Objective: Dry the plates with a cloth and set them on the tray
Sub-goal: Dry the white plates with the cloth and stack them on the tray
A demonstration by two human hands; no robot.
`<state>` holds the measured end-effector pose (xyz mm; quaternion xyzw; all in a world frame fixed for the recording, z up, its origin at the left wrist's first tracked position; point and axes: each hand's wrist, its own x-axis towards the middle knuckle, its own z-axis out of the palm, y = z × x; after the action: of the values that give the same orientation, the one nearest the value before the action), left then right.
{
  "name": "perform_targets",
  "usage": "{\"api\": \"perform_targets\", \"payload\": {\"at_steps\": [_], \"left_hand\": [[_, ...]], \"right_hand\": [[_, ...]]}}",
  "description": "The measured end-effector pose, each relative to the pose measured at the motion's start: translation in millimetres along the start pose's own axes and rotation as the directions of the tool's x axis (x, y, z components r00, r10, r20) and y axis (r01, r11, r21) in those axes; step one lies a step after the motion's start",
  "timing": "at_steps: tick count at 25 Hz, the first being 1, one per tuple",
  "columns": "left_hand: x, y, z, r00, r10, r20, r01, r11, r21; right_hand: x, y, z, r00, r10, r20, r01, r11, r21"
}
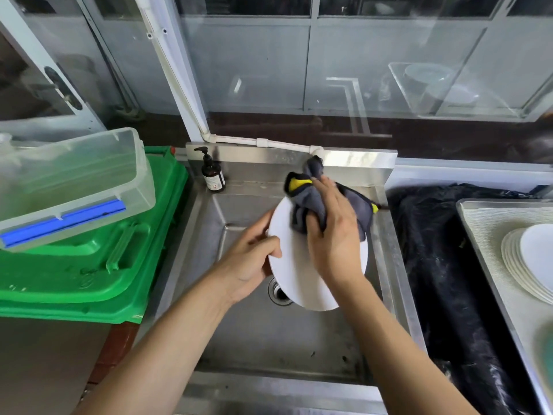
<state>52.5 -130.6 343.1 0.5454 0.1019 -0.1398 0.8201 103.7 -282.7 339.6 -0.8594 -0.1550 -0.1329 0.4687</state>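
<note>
Partly hidden plate (294,274) behind cloth (311,202), right hand (335,235), tray (490,235) cut off

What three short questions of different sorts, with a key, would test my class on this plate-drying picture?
1. True or false: the white plate is held above the steel sink.
2. Which hand presses the grey cloth on the plate? A left hand; B right hand; C neither.
3. Fill the gap: the stack of plates on the tray lies to the ____ of the sink.

Key
1. True; the left hand grips its left rim.
2. B.
3. Right, beyond the black plastic sheet.
</note>
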Motion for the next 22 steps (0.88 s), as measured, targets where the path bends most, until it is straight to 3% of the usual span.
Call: {"api": "perform_targets", "payload": {"at_steps": [3, 5, 8, 14, 20, 22], "left_hand": [[2, 6, -2, 0.998, 0.028, -0.058, -0.03, 0.999, -0.037], [1, 11, -8, 0.998, 0.029, -0.056, -0.032, 0.999, -0.042], [1, 16, -13, 0.997, 0.063, -0.05, -0.064, 0.998, -0.023], [1, 13, -20, 0.991, 0.121, -0.057, -0.127, 0.986, -0.106], [-7, 3, -5, 0.999, 0.034, 0.033, -0.033, 0.999, -0.039], [-8, 4, -2, 0.998, 0.046, 0.038, -0.044, 0.998, -0.041]], "right_hand": [[-8, -12, 7, 0.982, -0.13, 0.134, 0.143, 0.985, -0.094], [-4, -1, -5, 0.97, -0.094, 0.225, 0.145, 0.964, -0.221], [-2, 12, -16, 0.938, -0.079, 0.337, 0.165, 0.958, -0.233], [-50, 23, -13, 0.92, -0.271, 0.282, 0.327, 0.929, -0.176], [-7, 7, -2, 0.996, -0.09, 0.025, 0.093, 0.952, -0.292], [8, -1, -2, 0.996, -0.086, 0.025, 0.089, 0.957, -0.276]]}}
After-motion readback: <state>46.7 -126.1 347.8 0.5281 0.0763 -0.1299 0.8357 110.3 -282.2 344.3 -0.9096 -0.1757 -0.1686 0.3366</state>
